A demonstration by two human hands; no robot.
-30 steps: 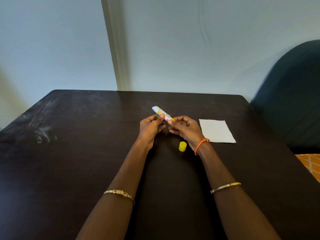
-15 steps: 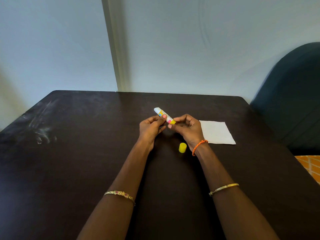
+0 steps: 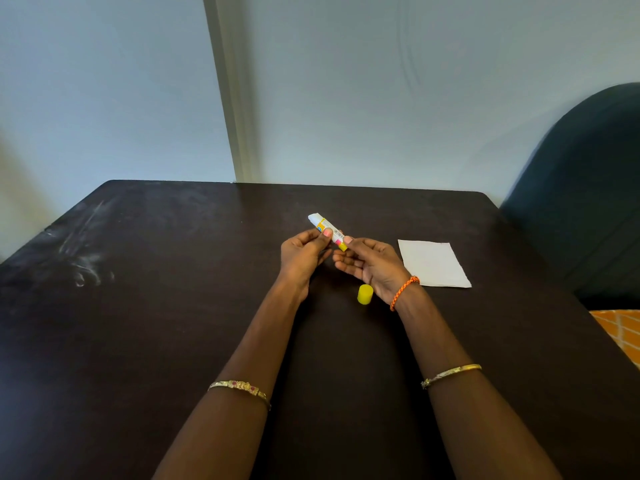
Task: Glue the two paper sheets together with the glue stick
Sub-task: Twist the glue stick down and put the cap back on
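An uncapped glue stick (image 3: pixel 327 229) with a white tip and a yellow base is held above the dark table (image 3: pixel 156 323), tip pointing up and to the left. My left hand (image 3: pixel 303 252) pinches its barrel. My right hand (image 3: pixel 372 263) grips its yellow base end with thumb and fingertips. The yellow cap (image 3: pixel 365 294) stands on the table just below my right wrist. White paper (image 3: pixel 433 263) lies flat to the right of my right hand; I cannot tell whether it is one sheet or two stacked.
A dark blue chair back (image 3: pixel 585 188) stands past the table's right edge. An orange patterned surface (image 3: pixel 621 327) shows at the lower right. A pale wall closes the far side. White smudges (image 3: pixel 83 261) mark the table's left part.
Both hands have lifted the glue stick slightly up and away from me. The cap and the paper have stayed put.
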